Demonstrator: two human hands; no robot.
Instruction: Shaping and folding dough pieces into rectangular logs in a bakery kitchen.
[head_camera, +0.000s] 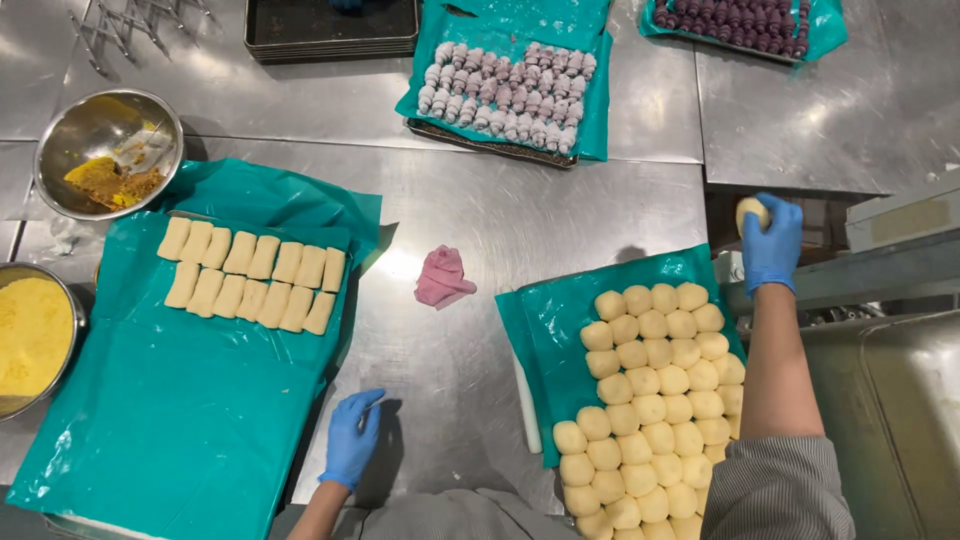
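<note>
My right hand (772, 243), in a blue glove, is shut on a pale dough ball (751, 211) held over the gap beside a grey machine (900, 380). Just below and left of it lies a tray lined with teal plastic (545, 330) carrying several round dough balls (650, 400). My left hand (352, 436), also gloved in blue, rests flat on the steel table (470, 230) with nothing in it, next to a large teal sheet (180, 420). On that sheet lie two rows of flat oblong dough pieces (255, 275).
A pink crumpled cloth (443, 278) lies mid-table. Two steel bowls of yellow filling (105, 150) (30, 335) stand at the left. At the back are dark stacked trays (330, 30), a tray of pale purple rolls (510, 95) and a tray of dark purple pieces (735, 22).
</note>
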